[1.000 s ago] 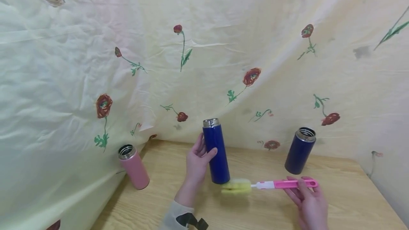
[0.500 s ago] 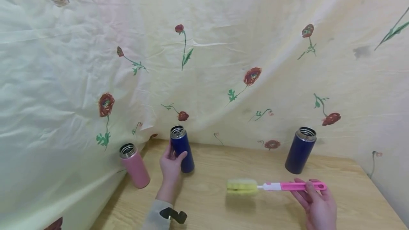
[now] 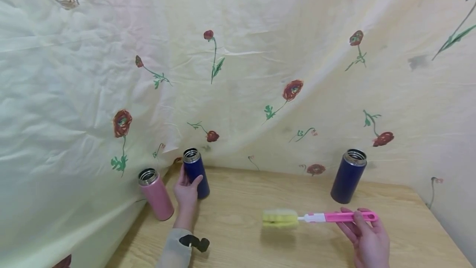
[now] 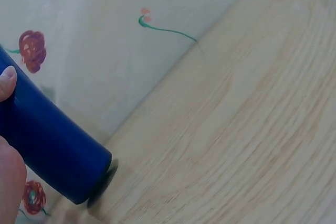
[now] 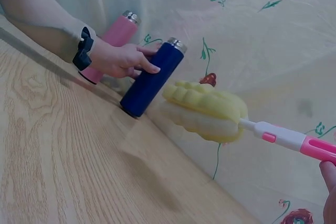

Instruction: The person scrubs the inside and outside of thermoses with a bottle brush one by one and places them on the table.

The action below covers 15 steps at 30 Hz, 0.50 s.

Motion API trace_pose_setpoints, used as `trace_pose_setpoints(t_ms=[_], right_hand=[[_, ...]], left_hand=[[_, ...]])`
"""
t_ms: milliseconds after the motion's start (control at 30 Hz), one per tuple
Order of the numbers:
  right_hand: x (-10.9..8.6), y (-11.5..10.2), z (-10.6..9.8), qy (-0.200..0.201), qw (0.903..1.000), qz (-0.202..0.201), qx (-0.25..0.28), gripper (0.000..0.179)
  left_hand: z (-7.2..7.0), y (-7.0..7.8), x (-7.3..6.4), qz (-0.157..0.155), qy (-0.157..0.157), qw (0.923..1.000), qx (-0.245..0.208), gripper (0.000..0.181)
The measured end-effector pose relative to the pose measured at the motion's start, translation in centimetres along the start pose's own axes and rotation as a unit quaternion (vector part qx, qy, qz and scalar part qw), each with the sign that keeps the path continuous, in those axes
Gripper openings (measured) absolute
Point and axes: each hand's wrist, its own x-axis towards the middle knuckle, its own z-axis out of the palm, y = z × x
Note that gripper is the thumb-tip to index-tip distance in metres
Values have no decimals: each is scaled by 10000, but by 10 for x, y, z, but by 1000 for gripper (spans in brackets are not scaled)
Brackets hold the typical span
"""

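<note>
My left hand [image 3: 186, 193] grips a blue steel bottle [image 3: 196, 173] at the back left, thumb on the near side and fingers behind. The bottle has no lid, and its silver threaded neck shows. Its base [image 4: 94, 179] is right at the tabletop, with a dark shadow beside it in the left wrist view. To its left stands a pink bottle [image 3: 158, 197], also lidless. My right hand [image 3: 370, 235] holds a bottle brush by its pink handle [image 3: 340, 217]. The brush lies level above the table, its yellow sponge head [image 5: 205, 111] pointing left and casting a shadow below.
A second, dark blue lidless bottle [image 3: 348, 177] stands at the back right, beyond my right hand. Flower-printed cloth [image 3: 241, 73] hangs along the back and left of the wooden table [image 3: 230, 235].
My left hand has carried the blue bottle left and back, from the brush head to beside the pink bottle, and lowered it. My right hand and the brush have shifted slightly right.
</note>
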Motion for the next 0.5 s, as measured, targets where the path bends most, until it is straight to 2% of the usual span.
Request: trace_pose_setpoints(t_ms=[133, 333, 400, 500], right_hand=[[0, 2, -1, -100, 9999, -52, 84, 3], [1, 0, -3, 46, 10000, 68, 6, 3], [2, -1, -3, 56, 9999, 105, 6, 3], [4, -3, -4, -29, 10000, 66, 38, 4]], left_hand=[[-4, -2, 2, 12, 179, 9998, -127, 83], [-7, -5, 2, 152, 105, 9998, -64, 82], [-7, -5, 2, 296, 68, 9994, 154, 81], [-6, -4, -2, 572, 117, 9956, 739, 79]])
